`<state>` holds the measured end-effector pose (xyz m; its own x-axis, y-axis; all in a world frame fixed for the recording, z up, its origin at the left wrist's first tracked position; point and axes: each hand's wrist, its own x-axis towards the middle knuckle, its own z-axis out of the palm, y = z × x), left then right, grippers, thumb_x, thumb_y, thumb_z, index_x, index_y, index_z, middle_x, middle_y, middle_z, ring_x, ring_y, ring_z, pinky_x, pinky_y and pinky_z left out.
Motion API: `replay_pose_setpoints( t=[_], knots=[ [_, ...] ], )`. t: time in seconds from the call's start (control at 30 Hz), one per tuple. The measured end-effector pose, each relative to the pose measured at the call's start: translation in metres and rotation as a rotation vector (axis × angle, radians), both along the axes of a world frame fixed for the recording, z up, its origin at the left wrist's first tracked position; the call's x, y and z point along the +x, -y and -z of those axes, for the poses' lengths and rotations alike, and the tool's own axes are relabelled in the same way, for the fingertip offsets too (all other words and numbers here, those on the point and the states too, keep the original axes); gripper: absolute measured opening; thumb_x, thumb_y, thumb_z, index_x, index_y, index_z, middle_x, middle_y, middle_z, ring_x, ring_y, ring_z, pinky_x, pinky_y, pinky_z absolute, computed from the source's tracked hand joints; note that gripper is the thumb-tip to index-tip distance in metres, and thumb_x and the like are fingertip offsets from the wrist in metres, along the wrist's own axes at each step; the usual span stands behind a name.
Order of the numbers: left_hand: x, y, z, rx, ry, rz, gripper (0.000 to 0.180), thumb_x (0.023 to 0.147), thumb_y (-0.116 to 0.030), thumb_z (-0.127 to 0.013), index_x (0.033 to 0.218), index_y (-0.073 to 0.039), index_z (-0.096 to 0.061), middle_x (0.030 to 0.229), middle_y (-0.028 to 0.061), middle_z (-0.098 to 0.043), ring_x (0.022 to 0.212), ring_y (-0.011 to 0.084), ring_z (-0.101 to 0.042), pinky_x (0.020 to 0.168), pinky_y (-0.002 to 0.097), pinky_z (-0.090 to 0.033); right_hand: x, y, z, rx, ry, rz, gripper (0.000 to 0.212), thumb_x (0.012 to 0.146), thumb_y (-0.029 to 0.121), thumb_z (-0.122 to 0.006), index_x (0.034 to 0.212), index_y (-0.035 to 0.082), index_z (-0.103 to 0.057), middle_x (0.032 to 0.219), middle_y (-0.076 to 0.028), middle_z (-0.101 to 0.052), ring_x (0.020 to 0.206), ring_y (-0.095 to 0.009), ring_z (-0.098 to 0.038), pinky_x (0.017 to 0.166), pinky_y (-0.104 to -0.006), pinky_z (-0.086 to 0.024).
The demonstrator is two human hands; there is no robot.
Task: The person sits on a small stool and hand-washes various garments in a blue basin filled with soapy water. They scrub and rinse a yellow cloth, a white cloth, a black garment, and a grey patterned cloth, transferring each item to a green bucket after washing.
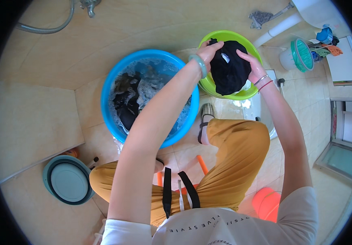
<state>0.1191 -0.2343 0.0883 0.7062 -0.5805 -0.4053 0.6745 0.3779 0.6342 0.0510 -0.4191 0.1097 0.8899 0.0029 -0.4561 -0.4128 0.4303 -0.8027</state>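
Both my hands hold a black garment (230, 71) above the lime-green basin (250, 41) at the far right of centre. My left hand (209, 53), with a pale green bangle at its wrist, grips the garment's left upper edge. At its right side, my right hand (254, 67) pinches the cloth with the thumb on top. A small white label shows on the black fabric. Some white cloth peeks out beneath it in the basin. Left of that, a large blue tub (107, 96) contains sudsy water with soaking dark and grey clothes (145, 92).
A grey-green collapsible basin (70, 183) lies at lower left. Behind my right elbow is a coral-red bucket (266, 203). A lined waste bin (296, 57), a white pipe (280, 29) and a brush (261, 18) are at far right. A tap (90, 6) juts from the wall.
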Motion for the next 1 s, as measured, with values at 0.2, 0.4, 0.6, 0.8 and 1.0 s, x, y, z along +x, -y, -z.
replay_pose_setpoints(
  t=[0.2,0.4,0.6,0.8,1.0],
  knots=[
    [-0.014,0.038,0.049,0.653,0.419,-0.171,0.083,0.076,-0.032,-0.072,0.141,0.006,-0.036,0.135,0.0245,-0.050,0.126,0.0322,-0.049,0.106,0.0348,-0.037,0.021,0.026,0.092,-0.068,-0.067,0.134,0.044,0.085,0.019,-0.072,0.125,0.005,-0.057,0.117,-0.007,-0.064,0.104,-0.021,-0.062,0.092,-0.0352,-0.050],
    [-0.063,0.017,0.073,0.787,0.771,-0.141,0.060,0.082,-0.019,-0.062,0.138,-0.005,-0.045,0.144,0.0295,-0.035,0.134,0.0402,-0.038,0.112,0.0389,-0.031,0.036,0.015,0.157,-1.422,0.237,-0.236,0.072,0.093,0.053,-0.048,0.131,-0.008,-0.046,0.123,-0.031,-0.055,0.116,-0.046,-0.052,0.102,-0.0423,-0.040],
    [-0.075,-0.083,0.096,0.705,0.605,-0.193,0.045,0.086,-0.012,-0.063,0.130,-0.007,-0.053,0.120,0.0191,-0.061,0.103,0.0266,-0.061,0.094,0.0335,-0.047,0.059,-0.017,0.089,-1.893,0.368,-0.261,0.049,0.084,0.028,-0.064,0.123,-0.001,-0.055,0.123,-0.023,-0.057,0.114,-0.040,-0.053,0.100,-0.0427,-0.042],
    [-0.079,-0.233,0.185,1.007,0.406,-0.312,0.031,0.089,-0.007,-0.061,0.119,-0.004,-0.061,0.102,0.0085,-0.068,0.096,0.0169,-0.063,0.087,0.0286,-0.048,0.059,-0.157,0.059,-1.117,0.457,-0.730,0.032,0.086,0.022,-0.063,0.115,0.011,-0.063,0.111,-0.015,-0.062,0.104,-0.032,-0.059,0.091,-0.0400,-0.046],
    [-0.123,-0.271,0.238,1.089,0.222,-0.351,0.033,0.087,-0.004,-0.061,0.119,-0.003,-0.061,0.103,0.0080,-0.067,0.093,0.0169,-0.063,0.087,0.0294,-0.049,0.027,-0.261,0.192,-1.300,0.344,-0.973,0.085,0.075,0.055,-0.071,0.146,0.026,-0.034,0.153,-0.015,-0.026,0.137,-0.041,-0.031,0.110,-0.0473,-0.032]
  ],
)
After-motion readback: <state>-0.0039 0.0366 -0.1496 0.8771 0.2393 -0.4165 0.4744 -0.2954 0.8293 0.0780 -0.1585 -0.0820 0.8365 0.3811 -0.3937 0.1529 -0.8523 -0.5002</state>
